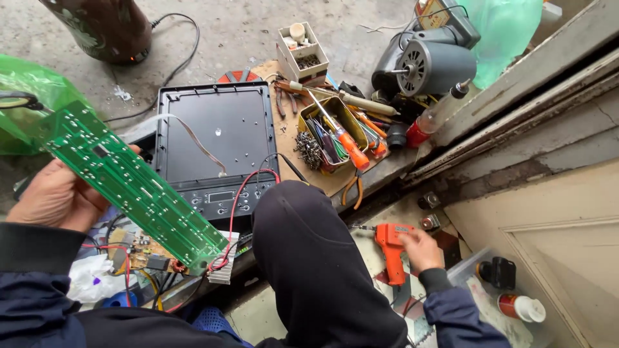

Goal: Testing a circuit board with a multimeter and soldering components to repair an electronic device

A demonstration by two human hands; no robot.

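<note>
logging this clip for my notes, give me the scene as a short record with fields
setting: cluttered repair spot on a concrete floor by a door sill
left hand: holds a long green circuit board by one end, tilted over the work
right hand: grip on an orange glue gun low by the floor
centre: black appliance panel lying flat, red wire running from it to the board
tools: tin of screwdrivers, pliers, small compartment box
behind: grey electric motor, green plastic bag
</note>
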